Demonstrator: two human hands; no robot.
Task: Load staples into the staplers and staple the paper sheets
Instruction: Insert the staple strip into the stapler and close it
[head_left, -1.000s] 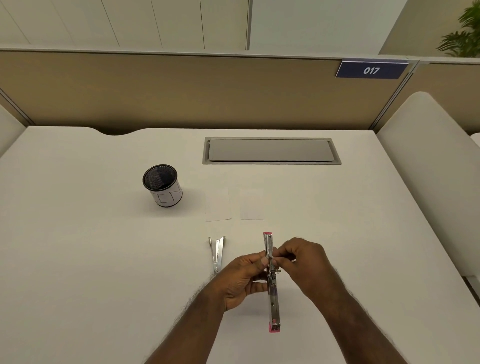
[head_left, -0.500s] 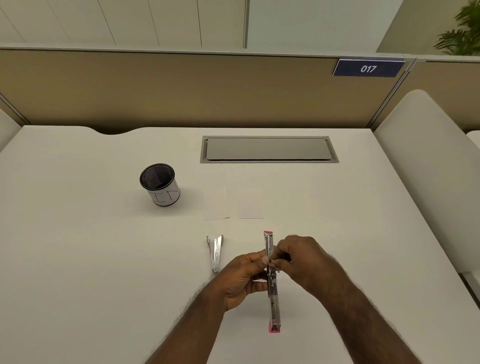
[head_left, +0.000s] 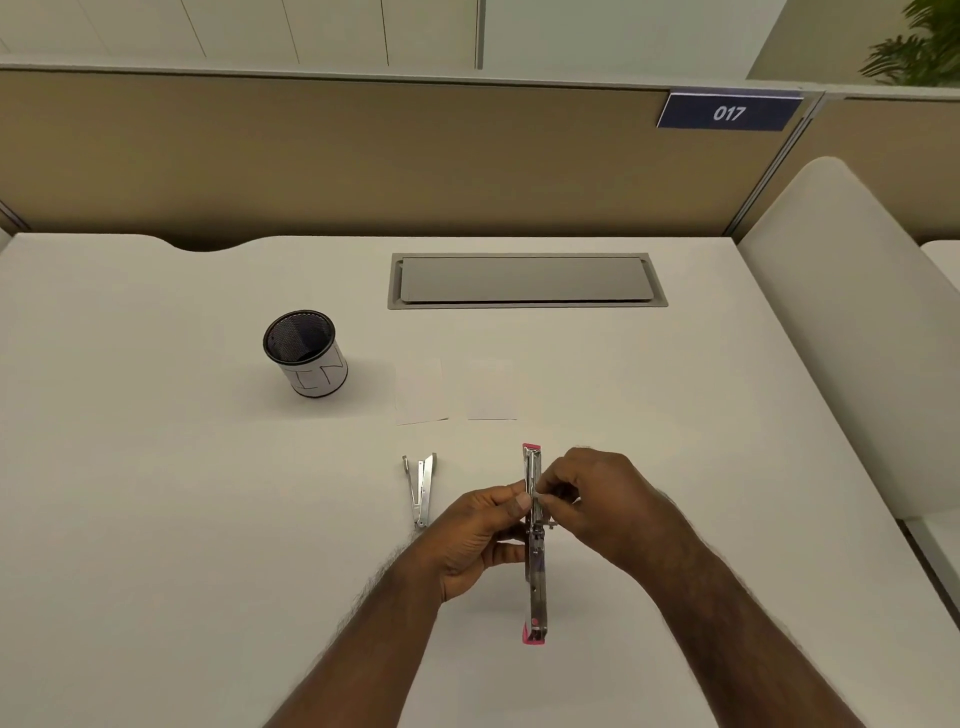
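Note:
A pink stapler (head_left: 535, 587) is folded fully open, lying lengthwise toward me above the white table (head_left: 156, 493). My left hand (head_left: 478, 535) grips its middle from the left. My right hand (head_left: 592, 504) pinches at the metal channel near the hinge from the right; what its fingertips hold is too small to tell. A second, silver stapler (head_left: 422, 488) lies partly open on the table just left of my hands. Two small white paper sheets (head_left: 420, 392) (head_left: 491, 389) lie side by side beyond the staplers.
A black mesh cup (head_left: 306, 353) with a white label stands at the left. A grey cable hatch (head_left: 524, 280) is set into the table at the back, before a tan partition. A white chair back (head_left: 831, 322) rises at the right.
My hands and the pink stapler have stayed almost in place; only the right fingers have shifted slightly at the channel.

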